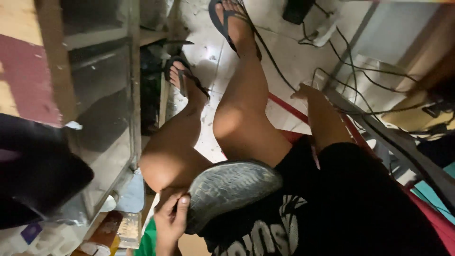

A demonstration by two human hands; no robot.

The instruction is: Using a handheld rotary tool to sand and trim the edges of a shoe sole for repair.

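Head view, left hand [170, 219] fingers gripping dark shoe sole [227, 189], right hand [303, 91] seemingly open near cables [346, 80]

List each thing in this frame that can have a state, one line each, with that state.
Grey rubber shoe sole: tread side up, resting on the lap, held at its edge.
Left hand: gripping the sole's edge, thumb on top.
Right hand: reaching down among the cables, grip unclear.
Black flip-flops: worn on both feet, on the floor.
Black cables: tangled loose across the tiled floor.
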